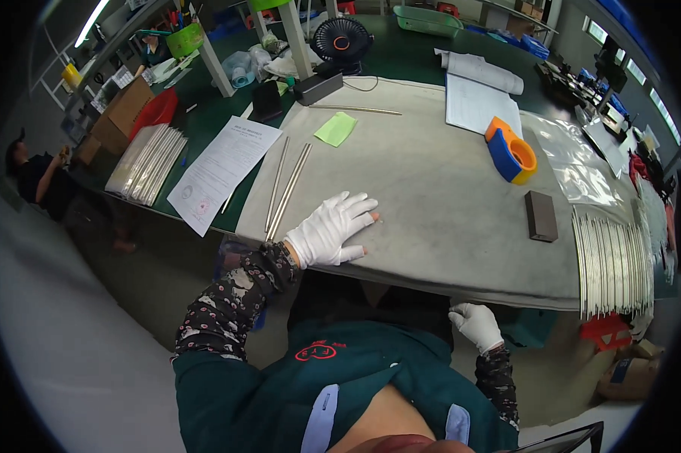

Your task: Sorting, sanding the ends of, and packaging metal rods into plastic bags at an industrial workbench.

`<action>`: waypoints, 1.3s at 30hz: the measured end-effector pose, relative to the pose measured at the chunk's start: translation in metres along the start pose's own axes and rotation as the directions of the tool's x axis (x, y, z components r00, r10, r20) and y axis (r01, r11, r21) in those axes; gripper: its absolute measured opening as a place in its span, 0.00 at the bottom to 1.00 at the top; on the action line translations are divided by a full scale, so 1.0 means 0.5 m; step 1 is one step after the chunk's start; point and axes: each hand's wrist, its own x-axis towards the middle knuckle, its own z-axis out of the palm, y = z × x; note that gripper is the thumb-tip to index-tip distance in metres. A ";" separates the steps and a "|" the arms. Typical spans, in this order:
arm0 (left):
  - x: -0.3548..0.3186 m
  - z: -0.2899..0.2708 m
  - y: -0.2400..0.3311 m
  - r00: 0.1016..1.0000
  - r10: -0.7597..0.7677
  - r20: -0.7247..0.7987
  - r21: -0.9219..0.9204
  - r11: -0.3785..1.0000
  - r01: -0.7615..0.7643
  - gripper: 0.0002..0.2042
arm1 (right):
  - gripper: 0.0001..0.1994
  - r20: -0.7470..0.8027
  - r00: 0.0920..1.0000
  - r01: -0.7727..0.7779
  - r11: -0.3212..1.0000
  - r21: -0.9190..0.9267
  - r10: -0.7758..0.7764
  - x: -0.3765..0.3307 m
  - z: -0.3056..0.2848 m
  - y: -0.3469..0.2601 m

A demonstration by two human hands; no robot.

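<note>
My left hand (331, 229), in a white glove, lies flat with fingers spread on the grey mat (439, 196) near its front edge. It holds nothing. Just left of it lie two thin metal rods (284, 189), side by side and pointing away from me. My right hand (476, 325), also gloved, hangs below the table's front edge at my waist with its fingers curled; nothing shows in it. A row of several thin metal rods (612, 260) lies at the mat's right end.
A dark rectangular block (540, 215) and an orange-and-blue tape dispenser (510, 151) sit right of centre. Clear plastic bags (574, 158), an open notebook (476, 94), a green note (335, 128), a small fan (342, 41), a printed sheet (220, 170) and bagged rods (148, 162) surround the mat. Another person (42, 181) sits far left.
</note>
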 end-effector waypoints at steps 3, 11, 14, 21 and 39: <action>-0.002 0.003 -0.002 1.000 0.000 0.000 0.005 1.000 0.000 0.33 | 0.11 -0.120 0.844 0.517 0.853 -0.073 -0.523 -0.100 -0.185 -0.243; 0.000 -0.006 -0.005 0.999 -0.002 0.036 -0.018 1.000 0.002 0.32 | 0.07 -0.481 0.234 0.606 0.513 -0.607 -0.845 -0.324 -0.335 -0.488; -0.001 -0.006 -0.004 0.999 -0.006 0.043 -0.028 1.000 0.007 0.32 | 0.19 -0.382 0.230 0.627 0.437 -0.645 -0.895 -0.330 -0.368 -0.493; -0.003 -0.004 -0.003 1.000 -0.003 0.011 -0.039 0.999 0.004 0.32 | 0.08 -0.448 0.188 0.616 0.460 -0.639 -0.874 -0.289 -0.378 -0.492; 0.001 -0.014 0.001 1.000 -0.021 -0.019 -0.084 0.996 0.020 0.32 | 0.33 -0.711 0.656 -0.498 0.853 -0.155 0.254 0.175 -0.464 -0.021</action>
